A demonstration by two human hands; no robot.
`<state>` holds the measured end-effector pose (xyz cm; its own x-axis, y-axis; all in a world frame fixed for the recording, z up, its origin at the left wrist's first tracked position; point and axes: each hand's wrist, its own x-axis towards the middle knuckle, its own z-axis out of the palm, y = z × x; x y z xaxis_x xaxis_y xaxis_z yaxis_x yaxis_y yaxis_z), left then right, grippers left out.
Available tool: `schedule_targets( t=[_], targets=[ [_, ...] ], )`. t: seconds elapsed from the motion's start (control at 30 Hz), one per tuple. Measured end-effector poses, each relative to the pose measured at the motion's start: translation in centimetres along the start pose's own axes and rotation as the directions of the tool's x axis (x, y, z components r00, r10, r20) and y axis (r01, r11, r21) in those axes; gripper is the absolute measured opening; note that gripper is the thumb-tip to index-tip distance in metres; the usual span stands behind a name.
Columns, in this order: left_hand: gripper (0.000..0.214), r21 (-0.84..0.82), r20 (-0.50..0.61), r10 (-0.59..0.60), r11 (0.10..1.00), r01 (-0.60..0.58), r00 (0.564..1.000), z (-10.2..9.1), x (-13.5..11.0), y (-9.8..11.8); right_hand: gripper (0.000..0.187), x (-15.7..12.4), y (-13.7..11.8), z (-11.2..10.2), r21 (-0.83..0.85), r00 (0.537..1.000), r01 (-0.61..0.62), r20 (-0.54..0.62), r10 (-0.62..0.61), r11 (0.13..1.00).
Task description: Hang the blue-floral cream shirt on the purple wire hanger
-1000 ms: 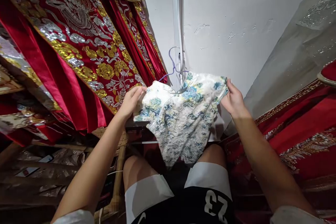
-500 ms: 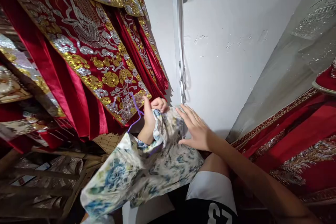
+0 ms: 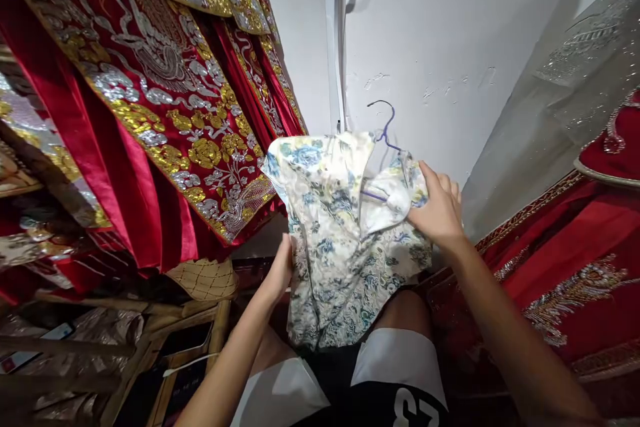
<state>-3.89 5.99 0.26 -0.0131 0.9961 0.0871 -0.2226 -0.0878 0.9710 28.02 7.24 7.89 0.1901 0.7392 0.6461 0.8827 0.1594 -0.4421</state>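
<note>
A white top with a blue, green and yellow flower print (image 3: pixel 325 240) hangs spread in front of my knees on a purple hanger (image 3: pixel 385 137). The hanger's hook sticks up from the neckline, and its bar shows inside the collar opening. My right hand (image 3: pixel 440 207) is closed on the top's right shoulder, with the thumb in front and the fingers behind. At the top's lower left edge, my left hand (image 3: pixel 280 270) touches the cloth with its thumb pointing up. The left fingers are hidden behind the fabric.
Red garments with gold and silver embroidery (image 3: pixel 200 127) hang at left. A white wall (image 3: pixel 415 33) stands ahead. To the right are a sheer grey cloth (image 3: pixel 520 100) and a beaded red garment (image 3: pixel 575 267). A wooden frame (image 3: pixel 220 327) and a phone (image 3: pixel 37 347) lie lower left.
My left hand has come out of the bunched top and moved down to its left edge. The top is now spread upright on the hanger. My right hand has moved right and gripped the shoulder.
</note>
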Motion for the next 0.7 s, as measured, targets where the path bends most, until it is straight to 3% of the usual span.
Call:
schedule_targets(
  t=[0.1, 0.2, 0.27, 0.37, 0.47, 0.53, 0.57, 0.6, 0.63, 0.7],
  targets=[
    [0.062, 0.148, 0.033, 0.043, 0.988, -0.047, 0.999, -0.1, -0.4, -0.9, 0.091, 2.0, -2.5, 0.8, 0.011, 0.997, 0.074, 0.026, -0.074, 0.997],
    [0.064, 0.122, -0.069, 0.017, 0.993, -0.008, 0.997, 0.2, -0.9, -1.9, 0.092, 1.8, -4.7, 1.5, 0.005, 0.988, 0.144, 0.060, -0.144, 0.990],
    [0.066, 0.040, -0.156, -0.024, 0.999, 0.031, 0.987, 0.0, -1.6, -2.8, 0.094, 0.7, -5.0, 1.7, 0.006, 0.984, 0.159, 0.080, -0.159, 0.987],
    [0.072, -0.040, -0.148, -0.131, 0.991, 0.126, 0.980, -0.5, -3.0, -4.5, 0.090, -1.8, -3.8, 2.1, 0.050, 0.984, 0.158, 0.076, -0.162, 0.986],
    [0.071, -0.128, -0.201, -0.206, 0.975, 0.182, 0.958, -0.6, -4.0, -6.3, 0.079, -5.9, -2.5, 3.7, 0.253, 0.998, 0.034, -0.061, -0.019, 0.967],
    [0.068, -0.165, -0.281, -0.216, 0.971, 0.175, 0.935, -0.2, -4.4, -7.3, 0.070, -9.6, -2.5, 5.6, 0.503, 0.974, -0.117, -0.111, 0.198, 0.856],
    [0.067, -0.163, -0.299, -0.209, 0.973, 0.166, 0.931, 0.1, -4.6, -7.6, 0.057, -11.6, -2.8, 6.8, 0.614, 0.952, -0.194, -0.070, 0.298, 0.765],
    [0.067, -0.149, -0.297, -0.197, 0.976, 0.158, 0.934, 0.4, -4.7, -7.9, 0.044, -13.5, -3.3, 8.0, 0.695, 0.936, -0.275, 0.037, 0.349, 0.664],
    [0.066, -0.129, -0.279, -0.183, 0.980, 0.152, 0.943, 0.8, -4.9, -8.1, 0.040, -15.1, -3.8, 9.0, 0.736, 0.923, -0.369, 0.219, 0.316, 0.567],
    [0.066, -0.094, -0.234, -0.161, 0.985, 0.143, 0.959, 1.4, -5.4, -8.3, 0.044, -17.3, -4.7, 10.7, 0.738, 0.848, -0.530, 0.471, 0.245, 0.418]
  ],
)
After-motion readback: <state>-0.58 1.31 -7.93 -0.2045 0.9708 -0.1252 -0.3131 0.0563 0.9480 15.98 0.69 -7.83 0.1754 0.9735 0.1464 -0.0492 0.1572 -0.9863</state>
